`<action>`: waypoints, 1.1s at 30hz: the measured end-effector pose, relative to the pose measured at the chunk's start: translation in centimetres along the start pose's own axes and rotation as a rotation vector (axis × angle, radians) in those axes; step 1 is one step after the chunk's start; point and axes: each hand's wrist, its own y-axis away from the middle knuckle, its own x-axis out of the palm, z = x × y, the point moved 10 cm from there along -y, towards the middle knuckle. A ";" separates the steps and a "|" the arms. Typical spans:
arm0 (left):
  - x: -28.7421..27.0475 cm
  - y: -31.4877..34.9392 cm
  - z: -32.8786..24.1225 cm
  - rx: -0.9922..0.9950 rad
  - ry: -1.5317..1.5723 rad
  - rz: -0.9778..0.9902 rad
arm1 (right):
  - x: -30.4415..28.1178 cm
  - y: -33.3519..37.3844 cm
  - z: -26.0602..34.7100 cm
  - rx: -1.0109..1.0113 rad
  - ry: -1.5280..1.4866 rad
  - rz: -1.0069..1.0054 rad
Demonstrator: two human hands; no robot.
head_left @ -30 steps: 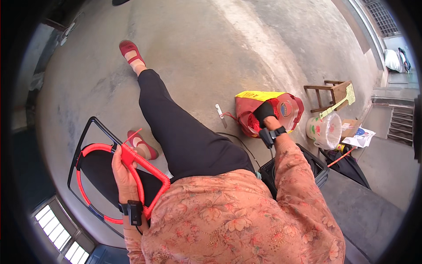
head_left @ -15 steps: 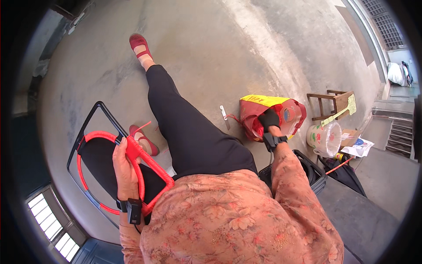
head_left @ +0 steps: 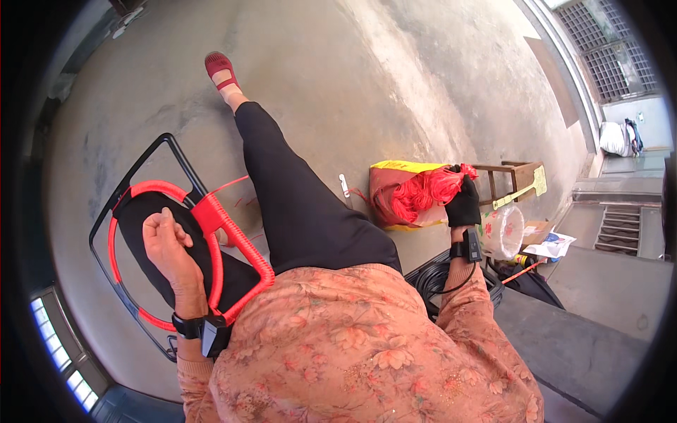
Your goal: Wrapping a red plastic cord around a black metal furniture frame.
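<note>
A black metal frame (head_left: 185,166), partly wound with red plastic cord (head_left: 243,252), lies across my left thigh. It has an inner ring wrapped in the same red (head_left: 159,186). My left hand (head_left: 169,247) hovers over this ring with loosely bent fingers, and nothing shows in it. To the right, my right hand (head_left: 464,206) in a black glove grips a bundle of red cord (head_left: 446,185) at the mouth of a red and yellow bag (head_left: 384,190). More tangled red cord fills the bag's opening. A loose cord end (head_left: 233,183) sticks out from the frame.
A white-handled knife (head_left: 344,186) lies on the floor by the bag. Beyond the bag stand a wooden stool (head_left: 518,170) with a yellow fly swatter (head_left: 522,196) and a white bucket (head_left: 502,233). A black basket with coiled black cable (head_left: 437,278) sits beside my right hip.
My left hand has let go of the frame and lifted off it. My right hand has come out of the bag, drawing red cord up to its mouth. The bag has shifted and opened toward me.
</note>
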 end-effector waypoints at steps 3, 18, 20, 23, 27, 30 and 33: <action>1.1 0.9 -1.2 0.046 0.013 0.073 | 2.4 -1.3 -0.6 0.071 -0.249 0.009; 10.2 6.7 -2.4 -0.111 0.300 0.882 | 41.3 9.0 -7.0 0.818 -0.391 0.699; 11.5 8.4 -1.5 -0.346 0.487 0.978 | 43.2 9.3 -8.2 0.801 -0.311 0.679; 11.6 8.9 -1.7 -0.410 0.623 0.961 | 46.2 9.4 -7.0 0.743 -0.291 0.676; 11.0 9.5 -1.0 -0.544 0.646 1.047 | 45.5 7.5 -6.7 0.625 -0.183 0.688; 10.6 9.7 -0.4 -0.594 0.612 1.052 | 44.1 5.8 -6.5 0.500 -0.086 0.672; 9.8 9.3 0.9 -0.646 0.409 0.965 | 42.9 4.8 -5.9 0.474 -0.155 0.668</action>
